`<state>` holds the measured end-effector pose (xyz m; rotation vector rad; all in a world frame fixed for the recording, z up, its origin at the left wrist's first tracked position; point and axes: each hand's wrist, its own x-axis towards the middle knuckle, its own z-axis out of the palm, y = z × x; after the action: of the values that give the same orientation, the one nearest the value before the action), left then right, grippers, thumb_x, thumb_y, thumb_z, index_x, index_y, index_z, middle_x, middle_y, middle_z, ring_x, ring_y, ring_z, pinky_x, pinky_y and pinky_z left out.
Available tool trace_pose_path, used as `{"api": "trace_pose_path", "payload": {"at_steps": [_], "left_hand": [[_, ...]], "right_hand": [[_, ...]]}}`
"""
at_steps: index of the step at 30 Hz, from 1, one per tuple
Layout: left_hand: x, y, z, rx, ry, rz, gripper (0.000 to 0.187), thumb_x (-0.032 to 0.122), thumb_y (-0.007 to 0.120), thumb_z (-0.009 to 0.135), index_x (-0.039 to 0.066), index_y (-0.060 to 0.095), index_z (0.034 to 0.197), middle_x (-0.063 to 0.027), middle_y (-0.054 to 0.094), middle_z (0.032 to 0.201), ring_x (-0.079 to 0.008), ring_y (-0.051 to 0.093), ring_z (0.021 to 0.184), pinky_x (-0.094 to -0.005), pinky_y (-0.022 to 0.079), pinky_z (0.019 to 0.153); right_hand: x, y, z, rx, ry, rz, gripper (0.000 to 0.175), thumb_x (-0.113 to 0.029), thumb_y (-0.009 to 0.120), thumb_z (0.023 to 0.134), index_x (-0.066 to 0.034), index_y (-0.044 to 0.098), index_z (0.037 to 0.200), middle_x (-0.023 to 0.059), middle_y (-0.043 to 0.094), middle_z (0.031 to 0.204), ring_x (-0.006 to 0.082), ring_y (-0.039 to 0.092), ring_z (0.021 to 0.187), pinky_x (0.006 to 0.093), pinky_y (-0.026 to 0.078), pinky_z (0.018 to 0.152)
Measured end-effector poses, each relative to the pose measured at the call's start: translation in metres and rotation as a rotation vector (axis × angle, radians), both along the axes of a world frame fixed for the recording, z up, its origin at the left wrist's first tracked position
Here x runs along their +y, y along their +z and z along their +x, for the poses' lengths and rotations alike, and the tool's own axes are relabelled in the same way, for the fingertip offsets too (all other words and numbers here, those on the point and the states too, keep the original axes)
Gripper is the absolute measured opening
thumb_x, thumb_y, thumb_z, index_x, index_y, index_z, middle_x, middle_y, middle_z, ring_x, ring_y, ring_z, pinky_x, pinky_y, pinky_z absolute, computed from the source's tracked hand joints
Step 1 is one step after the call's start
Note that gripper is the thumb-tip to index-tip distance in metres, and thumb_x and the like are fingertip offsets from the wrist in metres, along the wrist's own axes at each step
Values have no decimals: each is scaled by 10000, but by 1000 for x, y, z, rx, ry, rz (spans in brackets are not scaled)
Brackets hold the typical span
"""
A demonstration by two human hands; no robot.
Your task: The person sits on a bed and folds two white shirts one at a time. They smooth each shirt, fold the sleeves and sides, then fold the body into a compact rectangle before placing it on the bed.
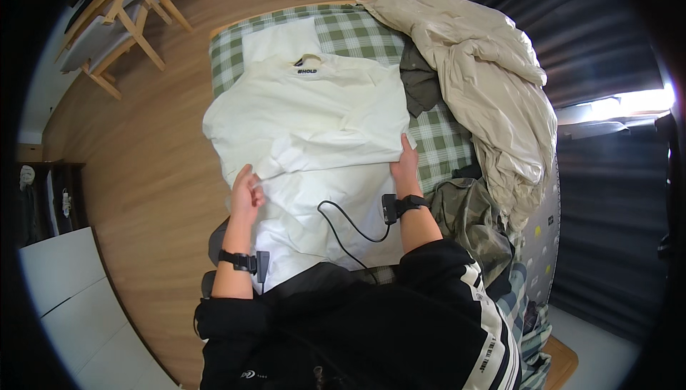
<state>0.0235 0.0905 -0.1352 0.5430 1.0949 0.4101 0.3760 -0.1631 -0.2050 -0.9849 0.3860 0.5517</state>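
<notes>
A white long-sleeved top (pixel 321 95) with a printed collar area lies spread on a bed with a green checked sheet (pixel 359 33). Its sleeves appear folded in across the body. My left hand (pixel 247 192) is at the garment's left edge, fingers partly curled; whether it grips any cloth cannot be told. At the right edge my right hand (pixel 405 159) has its thumb over the white fabric by the folded sleeve, the other fingers mostly hidden. Both wrists wear black straps with small devices, and a black cable (pixel 348 229) loops over the lower part of the top.
A folded white cloth (pixel 278 39) lies beyond the collar. Right of the top are a dark garment (pixel 419 79), a beige puffy jacket (pixel 482 89) and a camouflage garment (pixel 469 213). A wooden chair (pixel 128 36) stands far left; dark curtains (pixel 605 202) hang at right.
</notes>
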Motion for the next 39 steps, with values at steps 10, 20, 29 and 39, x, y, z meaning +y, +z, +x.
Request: {"api": "trace_pose_path", "payload": {"at_steps": [10, 20, 29, 39], "left_hand": [[21, 28, 29, 521, -735, 1669, 668, -80, 629, 819, 183, 624, 1433, -172, 552, 1453, -348, 517, 1333, -428, 475, 1055], [4, 45, 57, 229, -317, 1114, 157, 101, 523, 1071, 35, 650, 1135, -57, 633, 845, -110, 555, 744, -282, 475, 693], [30, -13, -31, 566, -616, 898, 208, 60, 508, 1055, 28, 579, 1248, -38, 647, 933, -112, 622, 799, -282, 502, 676], [32, -46, -16, 415, -472, 676, 459, 340, 407, 1087, 26, 618, 1347, -136, 678, 1233, -201, 640, 1080, -338, 508, 927]], "right_hand": [[1, -16, -6, -30, -27, 28, 552, -296, 633, 1043, -79, 447, 1515, 116, 560, 1469, 321, 582, 1298, 469, 529, 1029], [-10, 1, 13, 122, 185, 227, 581, -449, 502, 1086, -63, 455, 1518, 108, 558, 1496, 317, 538, 1370, 482, 428, 1167], [-16, -8, 10, 23, 294, -2, 521, -322, 608, 1061, 21, 476, 1430, 172, 591, 1408, 309, 636, 1236, 510, 552, 1017], [-37, 108, 29, -792, 859, -1271, 310, -339, 690, 963, -40, 702, 1046, 58, 734, 942, 268, 681, 815, 410, 527, 729]]}}
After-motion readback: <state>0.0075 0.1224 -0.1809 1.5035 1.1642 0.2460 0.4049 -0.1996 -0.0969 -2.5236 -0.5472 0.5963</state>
